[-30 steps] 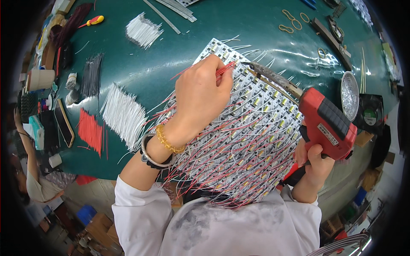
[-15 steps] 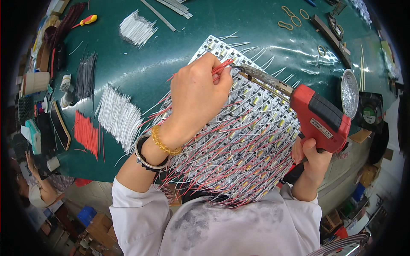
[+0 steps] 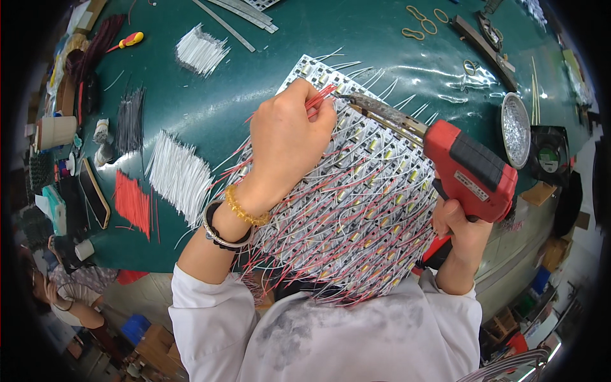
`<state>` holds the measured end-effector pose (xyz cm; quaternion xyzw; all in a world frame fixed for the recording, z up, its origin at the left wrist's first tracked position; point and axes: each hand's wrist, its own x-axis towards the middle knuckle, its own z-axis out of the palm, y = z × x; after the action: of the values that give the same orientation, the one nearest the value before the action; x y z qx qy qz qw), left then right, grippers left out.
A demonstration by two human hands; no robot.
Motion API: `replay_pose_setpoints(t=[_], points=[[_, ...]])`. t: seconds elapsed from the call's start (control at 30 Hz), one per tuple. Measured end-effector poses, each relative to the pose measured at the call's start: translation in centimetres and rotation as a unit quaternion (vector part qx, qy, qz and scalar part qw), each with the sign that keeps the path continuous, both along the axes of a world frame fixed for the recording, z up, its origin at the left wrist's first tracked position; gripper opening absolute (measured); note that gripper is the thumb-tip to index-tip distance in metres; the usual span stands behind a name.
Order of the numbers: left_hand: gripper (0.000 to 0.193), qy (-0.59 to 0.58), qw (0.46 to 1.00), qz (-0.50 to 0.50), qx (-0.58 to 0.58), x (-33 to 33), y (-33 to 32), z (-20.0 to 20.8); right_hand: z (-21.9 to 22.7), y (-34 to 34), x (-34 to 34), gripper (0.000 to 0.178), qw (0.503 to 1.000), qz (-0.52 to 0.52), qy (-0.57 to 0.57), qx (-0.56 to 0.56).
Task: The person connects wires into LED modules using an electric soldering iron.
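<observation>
My left hand (image 3: 289, 130) pinches a small bunch of red wires (image 3: 320, 97) above the far part of a white circuit board panel (image 3: 356, 210). Many red and white wires stick out from the panel, which is set with small dark and yellow parts. In my right hand (image 3: 461, 226) is a red and black soldering gun (image 3: 471, 169), fingers wrapped round its handle. Its metal barrel points left, and the tip lies close to the ends of the red wires. Whether the tip touches a wire or the board I cannot tell.
On the green table (image 3: 210, 114) lie piles of white wires (image 3: 180, 175), red wires (image 3: 132, 202) and black wires (image 3: 130, 121). A phone (image 3: 94, 194) and a screwdriver (image 3: 130, 40) are at the left. A metal bowl (image 3: 515, 130) stands at the right. Another person (image 3: 70, 302) is at lower left.
Both hands have shifted slightly left in the picture, along with the red wires and the soldering gun. The other person's arm has moved.
</observation>
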<state>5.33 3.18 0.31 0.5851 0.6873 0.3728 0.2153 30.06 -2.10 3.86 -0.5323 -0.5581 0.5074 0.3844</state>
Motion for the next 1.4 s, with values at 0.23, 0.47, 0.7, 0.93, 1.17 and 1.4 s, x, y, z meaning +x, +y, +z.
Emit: replay_pose_setpoints(t=[0.23, 0.47, 0.7, 0.93, 1.17, 1.4], points=[[0.021, -0.015, 1.0, -0.001, 0.001, -0.1, -0.1, 0.0, 0.1, -0.1, 0.2, 0.048, 0.995, -0.028, 0.083, -0.058], [0.015, -0.01, 0.999, -0.015, -0.034, -0.6, 0.0, 0.9, 0.3, -1.1, 0.9, 0.044, 0.991, -0.055, 0.112, -0.055], [0.013, 0.005, 0.998, -0.068, 0.003, 1.5, -0.2, 2.3, 0.1, -2.1, 1.2, 0.06, 0.986, -0.08, 0.143, -0.028], [0.013, 0.037, 0.998, -0.05, 0.01, 1.4, -0.2, 0.4, -0.3, -2.2, 0.1, 0.064, 0.995, -0.071, 0.064, -0.015], [0.012, -0.013, 0.998, -0.057, -0.016, 1.2, -0.1, 0.7, -1.0, -2.3, 1.2, 0.056, 0.987, -0.047, 0.147, -0.046], [0.012, -0.003, 0.998, -0.058, -0.009, 1.2, 0.0, 0.8, -0.8, -1.9, 1.4, 0.046, 0.998, -0.041, 0.03, -0.031]])
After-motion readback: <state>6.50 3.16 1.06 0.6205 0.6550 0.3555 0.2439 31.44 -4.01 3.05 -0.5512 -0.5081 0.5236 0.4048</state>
